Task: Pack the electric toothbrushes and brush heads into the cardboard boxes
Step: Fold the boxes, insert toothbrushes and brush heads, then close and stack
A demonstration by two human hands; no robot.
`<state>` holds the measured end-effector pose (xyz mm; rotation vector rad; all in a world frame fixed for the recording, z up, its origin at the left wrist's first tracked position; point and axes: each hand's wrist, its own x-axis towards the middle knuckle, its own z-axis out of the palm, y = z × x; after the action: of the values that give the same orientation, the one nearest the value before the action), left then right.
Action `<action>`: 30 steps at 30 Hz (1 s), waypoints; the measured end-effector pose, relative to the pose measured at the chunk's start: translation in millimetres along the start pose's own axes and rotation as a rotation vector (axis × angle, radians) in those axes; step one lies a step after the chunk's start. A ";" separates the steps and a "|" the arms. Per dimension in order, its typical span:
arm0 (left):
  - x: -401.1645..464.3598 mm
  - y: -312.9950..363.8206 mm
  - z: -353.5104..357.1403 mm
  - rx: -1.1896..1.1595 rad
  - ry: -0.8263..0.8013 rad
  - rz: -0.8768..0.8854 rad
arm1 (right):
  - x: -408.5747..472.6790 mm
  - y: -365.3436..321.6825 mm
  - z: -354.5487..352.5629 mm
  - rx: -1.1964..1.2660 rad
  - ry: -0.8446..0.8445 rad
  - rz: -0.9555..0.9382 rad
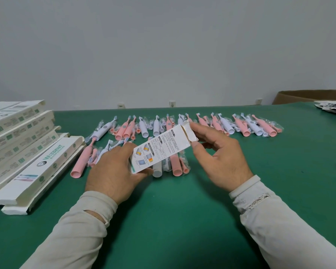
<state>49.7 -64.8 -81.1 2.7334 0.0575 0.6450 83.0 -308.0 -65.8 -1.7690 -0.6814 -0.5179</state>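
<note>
At nine o'clock lies a stack of boxes [25, 144]. The left hand [113, 171] grips the near end of a white box [161, 148], fingers curled round it. At centre, held above the toothbrushes [182, 131], its far flap is pinched by the right hand [219, 152] at two o'clock.

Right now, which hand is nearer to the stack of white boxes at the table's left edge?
Left. The left hand grips the held box at its near end, closer to the stack of white boxes; the right hand pinches its far flap, farther away.
</note>
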 end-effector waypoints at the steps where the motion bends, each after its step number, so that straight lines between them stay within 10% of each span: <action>1: -0.1 0.0 -0.2 0.001 -0.001 -0.001 | 0.0 0.1 -0.3 -0.005 0.001 -0.001; 30: -3.2 8.5 -8.8 0.079 0.035 0.029 | 3.5 -3.8 7.1 0.181 0.121 0.147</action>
<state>42.7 -70.4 -72.2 2.8035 0.0522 0.7132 83.1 -299.7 -62.9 -1.5899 -0.4940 -0.4449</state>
